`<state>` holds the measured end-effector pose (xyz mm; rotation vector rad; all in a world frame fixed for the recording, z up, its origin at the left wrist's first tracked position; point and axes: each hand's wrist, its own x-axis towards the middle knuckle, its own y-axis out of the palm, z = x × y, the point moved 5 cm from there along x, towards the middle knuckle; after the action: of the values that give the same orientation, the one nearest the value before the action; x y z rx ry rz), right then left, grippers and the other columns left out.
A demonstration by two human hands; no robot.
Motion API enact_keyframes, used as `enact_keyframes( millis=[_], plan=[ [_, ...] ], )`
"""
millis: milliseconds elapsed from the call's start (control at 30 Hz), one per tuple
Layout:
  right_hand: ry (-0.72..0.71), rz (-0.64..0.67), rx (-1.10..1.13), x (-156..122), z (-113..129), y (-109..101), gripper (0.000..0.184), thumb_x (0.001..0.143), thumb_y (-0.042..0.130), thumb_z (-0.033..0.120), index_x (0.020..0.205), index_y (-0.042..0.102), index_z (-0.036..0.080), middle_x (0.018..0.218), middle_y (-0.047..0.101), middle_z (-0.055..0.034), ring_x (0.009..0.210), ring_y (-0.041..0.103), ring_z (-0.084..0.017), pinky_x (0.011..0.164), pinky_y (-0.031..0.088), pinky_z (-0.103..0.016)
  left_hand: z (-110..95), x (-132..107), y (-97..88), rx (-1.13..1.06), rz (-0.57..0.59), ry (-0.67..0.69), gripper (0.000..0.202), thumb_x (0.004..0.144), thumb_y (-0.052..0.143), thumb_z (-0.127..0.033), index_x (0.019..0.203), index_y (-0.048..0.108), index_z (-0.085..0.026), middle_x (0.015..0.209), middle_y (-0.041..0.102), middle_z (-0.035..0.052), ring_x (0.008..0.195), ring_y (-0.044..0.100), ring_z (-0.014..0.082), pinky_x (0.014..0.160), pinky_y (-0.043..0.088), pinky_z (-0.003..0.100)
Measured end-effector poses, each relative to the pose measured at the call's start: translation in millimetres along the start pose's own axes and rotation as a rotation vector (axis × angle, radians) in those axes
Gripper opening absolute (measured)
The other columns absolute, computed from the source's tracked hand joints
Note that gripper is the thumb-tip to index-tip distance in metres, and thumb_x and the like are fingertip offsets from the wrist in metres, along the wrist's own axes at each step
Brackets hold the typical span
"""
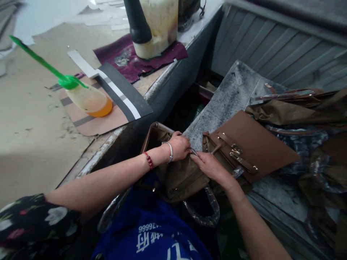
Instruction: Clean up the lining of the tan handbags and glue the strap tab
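A brown leather handbag (176, 177) rests on my lap, over a blue apron (151, 224). My left hand (179, 146), with a silver bangle and a red bead bracelet on the wrist, is closed on the bag's upper edge. My right hand (210, 166) pinches the same edge just beside it, and a small metal part shows between the two hands. The bag's plastic-wrapped handle (202, 213) hangs below. A second brown handbag (244, 148) with gold fittings lies flat on a grey board (233, 94) right of my hands.
A worktable (32, 119) on the left holds a glue bottle with a green nozzle (89, 99), leather strips (119, 92), a maroon piece (135, 59) and a large stained jar (157, 25). More brown bags and plastic wrap (311, 119) pile up at right.
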<state>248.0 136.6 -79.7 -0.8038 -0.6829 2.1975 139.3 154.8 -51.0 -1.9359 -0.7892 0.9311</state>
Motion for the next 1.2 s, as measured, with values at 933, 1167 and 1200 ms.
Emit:
enact_keyframes(
  millis=[933, 1167, 1200],
  plan=[
    [0.002, -0.011, 0.103, -14, 5, 6, 0.033, 0.084, 0.033, 0.043, 0.064, 0.044, 0.019, 0.057, 0.043, 0.0023, 0.055, 0.042, -0.012, 0.053, 0.031, -0.023, 48, -27, -26.3, -0.043, -0.147, 0.011, 0.015, 0.075, 0.055, -0.024, 0.075, 0.064, -0.012, 0.093, 0.065, 0.0058, 0.088, 0.058, 0.016, 0.081, 0.041, 0.024],
    [0.02, 0.01, 0.114, -11, 6, 7, 0.034, 0.083, 0.033, 0.044, 0.065, 0.045, 0.018, 0.059, 0.044, 0.0015, 0.056, 0.042, -0.012, 0.054, 0.032, -0.024, 50, -23, -25.3, -0.025, -0.147, -0.08, 0.018, 0.075, 0.054, -0.024, 0.077, 0.067, -0.011, 0.085, 0.066, 0.006, 0.081, 0.059, 0.017, 0.075, 0.044, 0.023],
    [0.022, 0.011, 0.114, -11, 6, 7, 0.034, 0.083, 0.033, 0.044, 0.065, 0.045, 0.018, 0.059, 0.044, 0.0013, 0.056, 0.042, -0.013, 0.054, 0.032, -0.024, 51, -22, -24.8, -0.018, -0.154, -0.082, 0.018, 0.075, 0.054, -0.025, 0.077, 0.067, -0.011, 0.084, 0.066, 0.0059, 0.081, 0.059, 0.0172, 0.075, 0.044, 0.023]
  ],
)
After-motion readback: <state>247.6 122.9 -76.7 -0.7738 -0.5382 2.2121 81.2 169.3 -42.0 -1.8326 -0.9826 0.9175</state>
